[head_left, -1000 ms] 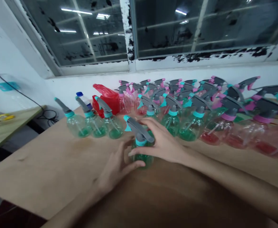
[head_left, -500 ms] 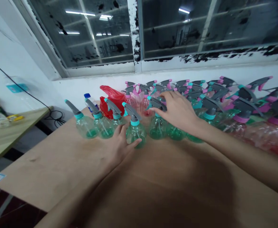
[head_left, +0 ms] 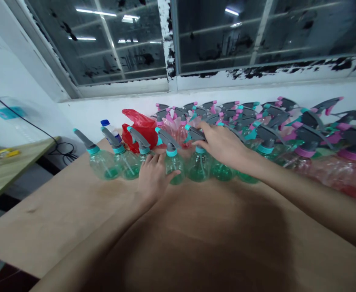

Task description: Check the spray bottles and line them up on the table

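My left hand [head_left: 154, 175] is open, thumb apart from its fingers. It is in front of one teal-collared spray bottle [head_left: 143, 151], hiding most of its body, and the thumb reaches across the edge of a second clear spray bottle [head_left: 175, 165] to its right. My right hand [head_left: 223, 142] has its thumb and fingers closed around the grey trigger head of another spray bottle [head_left: 199, 166], which stands upright with green liquid at its bottom. Two similar spray bottles [head_left: 105, 164] stand at the row's left end.
Many pink- and teal-collared spray bottles [head_left: 305, 152] crowd the table's right and back. Behind the row lie a red plastic bag [head_left: 141, 123] and a blue-capped bottle [head_left: 111, 132]. A side table [head_left: 16, 166] and black cable [head_left: 64, 152] are at left, under a window [head_left: 129, 44].
My left hand has slid off the front of the spray bottle to its left, and that bottle now stands slightly farther back. My right hand stays at its trigger head. The view has shifted slightly.
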Tool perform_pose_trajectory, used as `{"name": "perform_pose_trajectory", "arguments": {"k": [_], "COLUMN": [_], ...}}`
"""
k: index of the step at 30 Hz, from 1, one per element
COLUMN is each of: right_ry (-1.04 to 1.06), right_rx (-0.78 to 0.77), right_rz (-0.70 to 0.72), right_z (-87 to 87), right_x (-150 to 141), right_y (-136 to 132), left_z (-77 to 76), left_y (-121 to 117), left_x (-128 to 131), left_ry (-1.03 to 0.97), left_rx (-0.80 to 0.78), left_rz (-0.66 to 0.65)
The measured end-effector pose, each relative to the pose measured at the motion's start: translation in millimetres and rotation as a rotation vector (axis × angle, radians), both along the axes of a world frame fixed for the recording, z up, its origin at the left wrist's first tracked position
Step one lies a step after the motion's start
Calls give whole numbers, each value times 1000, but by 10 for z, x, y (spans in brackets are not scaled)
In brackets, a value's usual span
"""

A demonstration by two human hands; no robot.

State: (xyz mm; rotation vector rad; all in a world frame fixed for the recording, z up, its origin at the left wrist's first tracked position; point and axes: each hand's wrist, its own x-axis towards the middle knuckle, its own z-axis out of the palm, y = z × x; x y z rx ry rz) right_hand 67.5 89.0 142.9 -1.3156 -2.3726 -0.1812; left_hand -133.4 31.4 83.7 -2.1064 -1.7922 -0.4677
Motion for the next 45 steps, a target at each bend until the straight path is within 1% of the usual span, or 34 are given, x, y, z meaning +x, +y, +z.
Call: {"name": "perform_pose_trajectory", "arguments": {"k": [4, 9, 12, 14, 16, 18, 21, 23, 25, 28, 30, 31, 32, 34, 37, 39, 41, 43, 45], "right_ry": [31, 68, 79, 85, 95, 106, 105, 93, 84, 120, 194, 248, 311, 399, 504, 618, 713, 772, 796], "right_rx": [-25, -42, -51, -55, -58, -63, -83, -90, -102, -128, -170, -216, -281, -361, -392, -395, -373, -363, -388], "right_rz": [28, 58, 82, 106, 118, 113, 87, 61, 24, -25, -16, 17, 66, 134, 194, 259, 293, 282, 271], "right_z": [9, -10, -17, -17, -13, -4, 13, 25, 33, 21, -32, -79, -142, -305, -567, -673, -693, -647, -581], "right_x": [28, 108, 178, 234, 299, 373, 497, 589, 691, 888, 1055, 1145, 1235, 1396, 1533, 1537, 1485, 1406, 1326], "right_y": [-62, -159, -243, -322, -422, -537, -719, -833, -936, -1058, -1109, -1122, -1126, -1108, -1042, -1008, -999, -1007, -1019], "left_z": [17, -26, -69, -103, -137, -166, -209, -248, -299, -392, -455, -485, -514, -565, -615, -626, -626, -625, -630], "left_y": [56, 60, -58, -189, -336, -467, -590, -628, -649, -673, -689, -696, -701, -707, -699, -684, -666, -646, -627], "left_x": [33, 20, 29, 69, 145, 262, 499, 681, 860, 1088, 1196, 1238, 1272, 1323, 1378, 1409, 1441, 1472, 1499], "left_ry": [29, 32, 24, 6, -23, -84, -192, -230, -313, -465, -539, -564, -582, -604, -612, -610, -597, -575, -551], "left_rx": [21, 76, 124, 188, 208, 150, -31, -129, -240, -339, -373, -385, -393, -399, -407, -416, -420, -411, -394], "left_rz": [17, 18, 13, 14, -14, -84, -215, -283, -347, -426, -480, -508, -532, -565, -616, -647, -670, -682, -691]}}
